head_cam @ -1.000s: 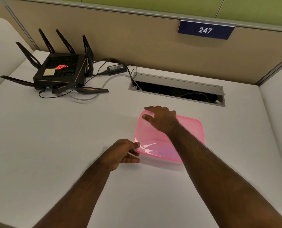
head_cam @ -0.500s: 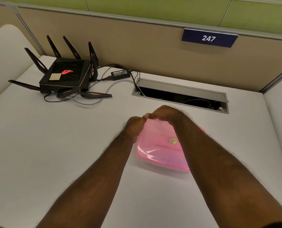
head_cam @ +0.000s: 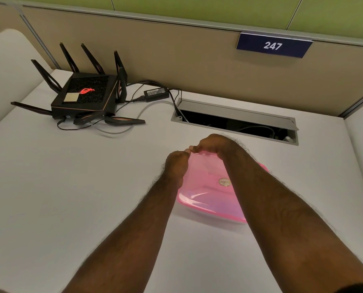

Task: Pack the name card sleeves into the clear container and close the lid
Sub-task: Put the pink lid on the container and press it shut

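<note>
I see both hands meet at the lid's [head_cam: 208, 195] far-left corner, frame centre; left hand [head_cam: 177, 163] and right hand [head_cam: 214, 144] each pinch its rim; its long axis runs toward lower right.

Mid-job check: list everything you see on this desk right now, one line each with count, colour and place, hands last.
pink translucent plastic lid: 1, pink with a round gold sticker, desk centre, on its container
black router with antennas: 1, black with red glowing logo and yellow note, far left
black power adapter brick: 1, black, right of the router, cables attached
grey cable tray opening: 1, grey, recessed at the desk's far edge
blue number plate reading 247: 1, dark blue, on the beige partition
white desk: 1, white, under everything
left hand: 1, curled at the lid's far-left corner
right hand: 1, gripping the lid's far edge
</note>
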Tool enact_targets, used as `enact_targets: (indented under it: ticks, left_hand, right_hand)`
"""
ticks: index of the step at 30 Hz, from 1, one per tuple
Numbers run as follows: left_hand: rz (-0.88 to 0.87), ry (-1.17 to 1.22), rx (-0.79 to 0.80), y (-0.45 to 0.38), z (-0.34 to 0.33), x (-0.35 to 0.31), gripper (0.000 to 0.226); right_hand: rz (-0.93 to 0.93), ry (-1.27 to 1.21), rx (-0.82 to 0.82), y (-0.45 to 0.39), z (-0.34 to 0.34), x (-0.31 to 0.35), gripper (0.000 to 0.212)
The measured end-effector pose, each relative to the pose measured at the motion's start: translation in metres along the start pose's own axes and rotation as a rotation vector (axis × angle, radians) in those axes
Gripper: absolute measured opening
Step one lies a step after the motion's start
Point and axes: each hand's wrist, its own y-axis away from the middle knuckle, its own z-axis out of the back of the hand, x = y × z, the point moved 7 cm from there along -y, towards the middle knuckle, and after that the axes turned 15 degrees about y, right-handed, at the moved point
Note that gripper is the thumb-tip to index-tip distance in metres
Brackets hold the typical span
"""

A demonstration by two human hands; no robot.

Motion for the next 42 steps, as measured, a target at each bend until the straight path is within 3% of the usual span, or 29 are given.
enact_targets:
  ticks: [17, 22, 25, 28, 30, 34, 36, 42]
  left_hand:
    - [-0.072, -0.022, -0.028, -0.001, -0.001, 0.005, 0.04]
    - [-0.1, -0.11, -0.011, 0.001, 0.0, 0.001, 0.042]
    - [-0.12, -0.077, 0.047, 0.002, 0.006, 0.002, 0.031]
    - [-0.095, -0.046, 0.179, 0.008, 0.018, 0.011, 0.021]
    - [-0.015, -0.076, 0.269, 0.016, 0.029, 0.024, 0.019]
    - [0.16, -0.024, 0.384, 0.04, 0.052, 0.054, 0.027]
    - [0.238, 0.033, 0.431, 0.053, 0.057, 0.067, 0.031]
    - [0.312, 0.148, 0.449, 0.063, 0.056, 0.077, 0.023]
  right_hand:
    - [0.008, -0.018, -0.044, -0.004, -0.006, -0.012, 0.056]
    - [0.023, -0.009, -0.319, 0.008, 0.001, -0.027, 0.047]
    - [-0.188, -0.055, -0.536, 0.039, 0.005, -0.082, 0.043]
    - [-0.337, -0.245, -0.608, 0.076, -0.011, -0.157, 0.05]
    - [-0.37, -0.479, -0.555, 0.103, -0.03, -0.191, 0.059]
    - [-0.295, -0.822, -0.182, 0.153, -0.095, -0.197, 0.073]
    - [-0.239, -0.894, -0.083, 0.165, -0.12, -0.192, 0.075]
    - [-0.251, -1.093, -0.193, 0.163, -0.141, -0.2, 0.044]
